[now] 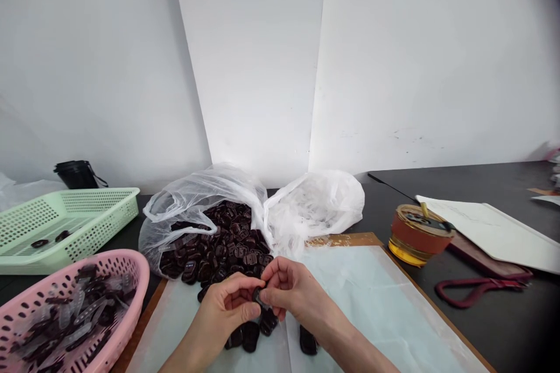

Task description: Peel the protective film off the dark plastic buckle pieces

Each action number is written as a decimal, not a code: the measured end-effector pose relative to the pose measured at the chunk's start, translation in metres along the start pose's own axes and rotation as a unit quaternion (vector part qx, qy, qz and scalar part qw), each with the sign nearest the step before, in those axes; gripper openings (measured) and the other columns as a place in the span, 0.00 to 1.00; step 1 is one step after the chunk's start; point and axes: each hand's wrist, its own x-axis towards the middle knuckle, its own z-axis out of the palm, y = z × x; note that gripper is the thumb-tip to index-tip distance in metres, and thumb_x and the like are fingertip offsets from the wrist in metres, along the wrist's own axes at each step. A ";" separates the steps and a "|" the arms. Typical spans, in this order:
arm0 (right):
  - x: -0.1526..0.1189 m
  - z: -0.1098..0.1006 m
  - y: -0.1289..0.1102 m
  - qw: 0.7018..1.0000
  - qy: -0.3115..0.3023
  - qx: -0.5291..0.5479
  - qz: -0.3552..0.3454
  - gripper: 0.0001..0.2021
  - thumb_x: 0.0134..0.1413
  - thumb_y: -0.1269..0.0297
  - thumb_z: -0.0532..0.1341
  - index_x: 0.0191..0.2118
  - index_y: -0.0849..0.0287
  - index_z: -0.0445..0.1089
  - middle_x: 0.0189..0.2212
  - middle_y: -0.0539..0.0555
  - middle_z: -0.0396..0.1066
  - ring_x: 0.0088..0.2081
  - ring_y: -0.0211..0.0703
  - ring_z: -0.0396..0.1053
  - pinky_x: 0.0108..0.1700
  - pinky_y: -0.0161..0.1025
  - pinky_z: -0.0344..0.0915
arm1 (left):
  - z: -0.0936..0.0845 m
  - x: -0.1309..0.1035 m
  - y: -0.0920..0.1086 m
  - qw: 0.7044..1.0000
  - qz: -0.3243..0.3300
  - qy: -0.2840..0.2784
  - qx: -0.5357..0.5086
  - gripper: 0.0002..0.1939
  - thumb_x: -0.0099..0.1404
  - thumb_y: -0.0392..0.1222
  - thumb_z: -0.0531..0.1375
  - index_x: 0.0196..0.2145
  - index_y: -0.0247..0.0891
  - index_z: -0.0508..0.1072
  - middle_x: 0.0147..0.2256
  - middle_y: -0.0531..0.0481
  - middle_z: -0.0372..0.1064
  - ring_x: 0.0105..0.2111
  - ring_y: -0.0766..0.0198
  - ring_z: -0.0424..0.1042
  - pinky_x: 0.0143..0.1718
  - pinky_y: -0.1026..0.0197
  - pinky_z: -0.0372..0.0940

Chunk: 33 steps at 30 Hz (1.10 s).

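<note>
Both hands meet over the pale sheet in front of me. Thumb and fingers of my left hand are pinched at one side of a small dark, glossy plastic piece. My right hand grips its other side, and the fingers cover much of it. Below the hands lie several similar dark pieces, with another dark piece by my right wrist. Just beyond, a heap of dark pieces spills from an open clear plastic bag.
A white bag of translucent pieces stands behind. At left are a pink basket of dark and clear pieces, a green basket, and a black cup. At right: tape rolls, red-handled scissors, an open notebook.
</note>
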 end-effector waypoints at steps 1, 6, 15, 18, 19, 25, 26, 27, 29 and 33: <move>0.000 0.000 0.000 1.000 0.001 -0.004 -0.001 0.10 0.37 0.68 0.66 0.30 0.59 0.66 0.16 0.41 0.66 0.15 0.30 0.60 0.19 0.30 0.60 | 0.000 0.000 0.000 1.000 0.002 0.000 -0.002 0.18 0.51 0.48 0.73 0.40 0.40 0.82 0.35 0.48 0.71 0.36 0.58 0.71 0.39 0.60 0.65; -0.001 -0.001 0.000 1.000 -0.008 -0.008 0.008 0.10 0.37 0.70 0.64 0.29 0.58 0.65 0.15 0.41 0.65 0.15 0.31 0.60 0.18 0.30 0.59 | 0.000 -0.001 -0.001 1.000 -0.007 0.003 -0.009 0.18 0.50 0.47 0.73 0.40 0.41 0.83 0.33 0.49 0.70 0.35 0.60 0.70 0.38 0.61 0.64; -0.001 0.000 -0.001 1.000 -0.002 -0.003 0.012 0.10 0.35 0.71 0.63 0.28 0.58 0.64 0.14 0.40 0.64 0.15 0.29 0.58 0.18 0.29 0.57 | 0.001 -0.001 -0.001 1.000 -0.013 0.009 0.003 0.19 0.49 0.49 0.73 0.39 0.40 0.83 0.33 0.49 0.71 0.35 0.58 0.70 0.39 0.59 0.64; -0.001 0.001 0.001 1.000 0.004 -0.003 0.014 0.09 0.35 0.71 0.63 0.29 0.58 0.64 0.15 0.40 0.64 0.15 0.29 0.58 0.18 0.29 0.57 | 0.002 -0.001 -0.001 1.000 -0.005 0.008 0.008 0.19 0.50 0.49 0.73 0.39 0.40 0.83 0.34 0.48 0.71 0.36 0.58 0.70 0.39 0.59 0.65; 0.000 0.001 0.002 1.000 0.006 0.000 0.014 0.10 0.35 0.71 0.63 0.29 0.58 0.64 0.14 0.40 0.64 0.15 0.30 0.58 0.18 0.29 0.57 | 0.002 -0.001 0.000 1.000 -0.003 0.009 0.011 0.19 0.50 0.49 0.73 0.39 0.40 0.83 0.34 0.48 0.71 0.36 0.57 0.70 0.39 0.59 0.65; 0.002 0.003 0.005 1.000 0.012 0.004 -0.007 0.10 0.35 0.70 0.63 0.29 0.57 0.64 0.15 0.40 0.64 0.15 0.30 0.58 0.19 0.30 0.57 | 0.002 -0.001 0.000 1.000 0.003 0.017 0.003 0.19 0.48 0.48 0.74 0.38 0.40 0.83 0.34 0.48 0.71 0.35 0.59 0.70 0.37 0.61 0.66; 0.002 0.003 0.005 1.000 0.011 0.002 -0.008 0.10 0.34 0.70 0.63 0.29 0.57 0.64 0.16 0.40 0.64 0.15 0.30 0.57 0.19 0.30 0.57 | 0.002 -0.001 0.000 1.000 0.002 0.016 -0.001 0.19 0.48 0.48 0.74 0.38 0.40 0.83 0.33 0.48 0.70 0.35 0.60 0.70 0.37 0.61 0.66; 0.002 0.003 0.004 1.000 0.011 0.001 -0.008 0.10 0.34 0.71 0.62 0.29 0.57 0.64 0.16 0.40 0.64 0.15 0.30 0.56 0.18 0.30 0.56 | 0.002 0.000 0.001 1.000 0.000 0.015 -0.005 0.19 0.48 0.47 0.74 0.38 0.40 0.83 0.33 0.48 0.70 0.35 0.60 0.70 0.37 0.61 0.66; 0.001 0.003 0.002 1.000 0.010 -0.001 -0.004 0.10 0.33 0.71 0.61 0.28 0.57 0.64 0.16 0.40 0.63 0.15 0.29 0.55 0.18 0.30 0.55 | 0.003 0.000 0.001 1.000 -0.003 0.012 -0.013 0.19 0.47 0.47 0.75 0.37 0.40 0.83 0.33 0.49 0.70 0.34 0.60 0.70 0.37 0.61 0.65; -0.002 0.003 -0.003 1.000 0.007 -0.001 0.005 0.09 0.33 0.72 0.60 0.28 0.57 0.64 0.16 0.40 0.62 0.17 0.30 0.55 0.20 0.30 0.54 | 0.004 -0.001 0.003 1.000 -0.006 0.019 -0.010 0.18 0.47 0.46 0.75 0.37 0.39 0.83 0.33 0.49 0.69 0.35 0.59 0.70 0.38 0.60 0.65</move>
